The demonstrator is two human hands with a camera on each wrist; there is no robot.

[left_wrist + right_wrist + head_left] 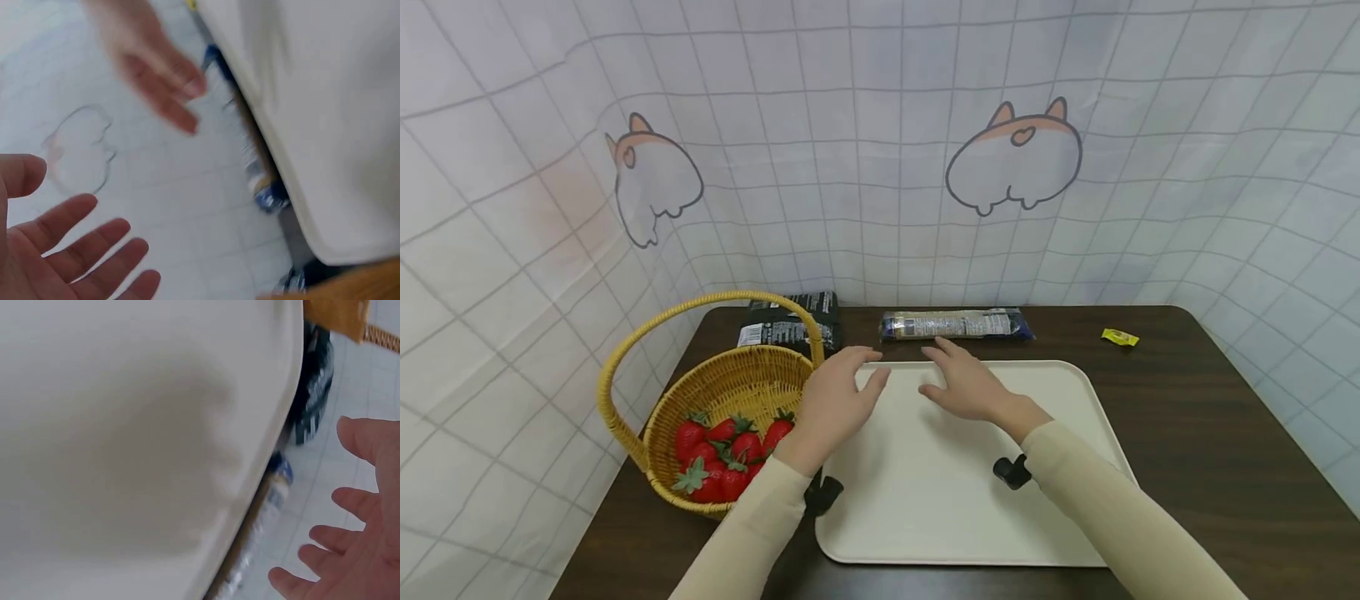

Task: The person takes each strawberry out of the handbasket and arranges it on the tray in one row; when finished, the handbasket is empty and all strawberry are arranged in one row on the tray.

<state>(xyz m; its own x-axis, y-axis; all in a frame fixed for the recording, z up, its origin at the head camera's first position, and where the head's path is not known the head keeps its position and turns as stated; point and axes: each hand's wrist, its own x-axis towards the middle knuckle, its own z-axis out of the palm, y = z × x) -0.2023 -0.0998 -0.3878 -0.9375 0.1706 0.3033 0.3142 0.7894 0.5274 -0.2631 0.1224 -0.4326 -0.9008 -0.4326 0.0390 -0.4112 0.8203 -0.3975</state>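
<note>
Both hands hover over a white tray point(970, 500) and hold nothing. My left hand point(838, 400), fingers relaxed and apart, is above the tray's left edge, beside a yellow wicker basket point(730, 367). Several red strawberries point(747, 447) with green leaves lie in that basket, partly hidden by the left forearm. Over the middle of the tray's far half is my right hand point(966, 385), its thumb and fingers spread. The left wrist view shows the left palm point(37, 269) bare; in the right wrist view the right fingers point(334, 540) are likewise bare.
Behind the tray lies a long, clear-and-blue packet point(957, 324). A black printed bag point(797, 321) stands behind the basket, whose tall handle point(681, 310) arches up. A small yellow wrapped piece point(1120, 337) sits at the back right of the dark wooden table point(1217, 467). A gridded curtain point(880, 167) surrounds the table.
</note>
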